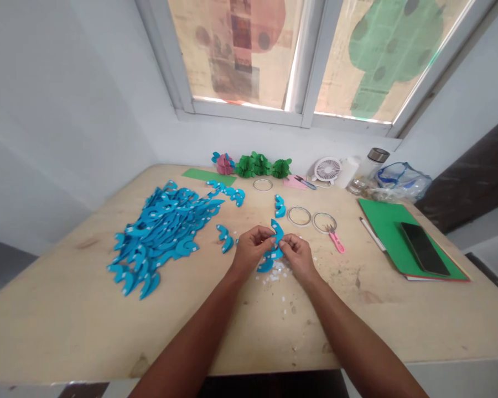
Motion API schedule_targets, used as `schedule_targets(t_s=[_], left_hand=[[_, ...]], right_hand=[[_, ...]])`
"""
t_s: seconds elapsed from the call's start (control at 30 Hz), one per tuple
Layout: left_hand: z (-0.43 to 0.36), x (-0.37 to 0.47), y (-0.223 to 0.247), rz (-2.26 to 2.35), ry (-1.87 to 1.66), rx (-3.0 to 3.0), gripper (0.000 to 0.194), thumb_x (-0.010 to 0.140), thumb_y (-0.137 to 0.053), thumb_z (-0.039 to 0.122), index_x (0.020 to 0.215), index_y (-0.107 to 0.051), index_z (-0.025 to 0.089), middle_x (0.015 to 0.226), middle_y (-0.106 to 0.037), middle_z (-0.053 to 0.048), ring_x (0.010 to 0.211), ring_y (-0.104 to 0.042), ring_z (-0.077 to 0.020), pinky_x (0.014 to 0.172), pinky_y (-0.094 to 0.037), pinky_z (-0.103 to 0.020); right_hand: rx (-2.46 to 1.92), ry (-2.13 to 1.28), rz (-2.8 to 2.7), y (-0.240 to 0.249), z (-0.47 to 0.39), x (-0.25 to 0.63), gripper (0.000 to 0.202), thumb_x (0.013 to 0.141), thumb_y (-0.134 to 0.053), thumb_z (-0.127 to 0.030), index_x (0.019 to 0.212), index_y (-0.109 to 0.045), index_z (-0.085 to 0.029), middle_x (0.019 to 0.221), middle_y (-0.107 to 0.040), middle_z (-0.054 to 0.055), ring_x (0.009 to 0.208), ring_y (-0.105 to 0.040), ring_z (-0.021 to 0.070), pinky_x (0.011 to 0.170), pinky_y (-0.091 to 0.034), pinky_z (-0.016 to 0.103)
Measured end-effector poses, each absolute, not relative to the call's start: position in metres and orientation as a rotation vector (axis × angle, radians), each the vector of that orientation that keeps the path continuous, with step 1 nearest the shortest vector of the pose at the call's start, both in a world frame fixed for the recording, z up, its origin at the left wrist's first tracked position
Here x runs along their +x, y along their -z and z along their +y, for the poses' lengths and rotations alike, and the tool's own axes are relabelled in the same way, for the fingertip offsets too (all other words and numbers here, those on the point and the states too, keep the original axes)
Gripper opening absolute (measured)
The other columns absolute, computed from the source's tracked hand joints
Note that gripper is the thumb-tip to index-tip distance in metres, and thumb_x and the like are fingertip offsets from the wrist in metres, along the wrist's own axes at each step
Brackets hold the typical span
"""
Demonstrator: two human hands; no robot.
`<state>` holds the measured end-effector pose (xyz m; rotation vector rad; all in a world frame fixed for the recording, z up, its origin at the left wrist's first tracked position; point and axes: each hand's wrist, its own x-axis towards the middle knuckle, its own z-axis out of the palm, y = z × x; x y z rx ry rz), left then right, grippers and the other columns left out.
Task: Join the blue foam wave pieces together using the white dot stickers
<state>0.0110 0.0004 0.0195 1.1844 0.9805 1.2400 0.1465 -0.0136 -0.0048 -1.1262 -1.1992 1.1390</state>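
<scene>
Blue cutout between both hands' fingertips (lower edge perhaps overlapping another).

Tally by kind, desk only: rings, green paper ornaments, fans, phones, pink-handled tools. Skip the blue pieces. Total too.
Rings: 3
Green paper ornaments: 3
Fan: 1
Phone: 1
Pink-handled tool: 1
Total: 9

A craft corner in a plain room, perhaps at home: a wooden table under a paper-covered window, with green paper decorations, tape rolls, pink-handled scissors and a small fan
</scene>
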Motion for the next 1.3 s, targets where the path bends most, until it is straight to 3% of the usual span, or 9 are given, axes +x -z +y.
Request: schedule_targets(t_s=[0.33, 0.57, 0.8, 1.0, 1.3], left_hand=[[-0.004, 0.008, -0.027, 0.986, -1.170, 1.253, 0.014, 0.060, -0.070, 0.023, 0.069, -0.064, 0.015, 0.065, -0.065, -0.001, 0.060, -0.059, -0.0131, 0.061, -0.049, -0.025], [-0.005, 0.008, -0.034, 0.963, -1.035, 1.220, 0.016, 0.056, -0.073, 0.024, 0.066, -0.064, 0.014, 0.056, -0.063, 0.000, 0.052, -0.058, -0.0126, 0.055, -0.048, -0.025], [-0.002, 0.005, -0.031, 1.010, -0.962, 1.168, 0.025, 0.055, -0.073, 0.024, 0.076, -0.066, 0.013, 0.065, -0.067, -0.003, 0.057, -0.060, -0.0139, 0.056, -0.048, -0.024], [-0.002, 0.004, -0.029, 1.068, -0.933, 1.216, 0.013, 0.064, -0.066, 0.027, 0.067, -0.065, 0.014, 0.058, -0.065, -0.001, 0.051, -0.056, -0.0105, 0.052, -0.045, -0.021], [-0.003, 0.005, -0.031, 1.063, -0.988, 1.335, 0.014, 0.065, -0.064, 0.026, 0.057, -0.062, 0.014, 0.054, -0.064, -0.002, 0.050, -0.058, -0.0116, 0.052, -0.046, -0.022]], right_hand=[[-1.076, -1.172, -1.116, 0.003, -0.014, 0.149, 0.024, 0.073, -0.061, -0.038, 0.084, -0.062, -0.017, 0.065, -0.059, -0.001, 0.054, -0.049, 0.0112, 0.052, -0.039, 0.023], [-1.079, -1.160, -1.122, 0.009, -0.012, 0.151, 0.023, 0.070, -0.065, -0.039, 0.075, -0.063, -0.017, 0.059, -0.058, -0.001, 0.050, -0.049, 0.0109, 0.049, -0.039, 0.023], [-1.095, -1.153, -1.107, 0.010, -0.011, 0.151, 0.026, 0.069, -0.065, -0.041, 0.075, -0.061, -0.016, 0.058, -0.056, -0.002, 0.049, -0.048, 0.0100, 0.046, -0.038, 0.022], [-1.073, -1.122, -1.124, 0.008, -0.011, 0.150, 0.021, 0.070, -0.064, -0.037, 0.074, -0.061, -0.016, 0.058, -0.056, -0.003, 0.049, -0.047, 0.0093, 0.047, -0.037, 0.021], [-1.098, -1.137, -1.140, 0.003, -0.013, 0.150, 0.022, 0.071, -0.063, -0.039, 0.074, -0.063, -0.017, 0.057, -0.056, -0.003, 0.049, -0.047, 0.0096, 0.047, -0.037, 0.021]])
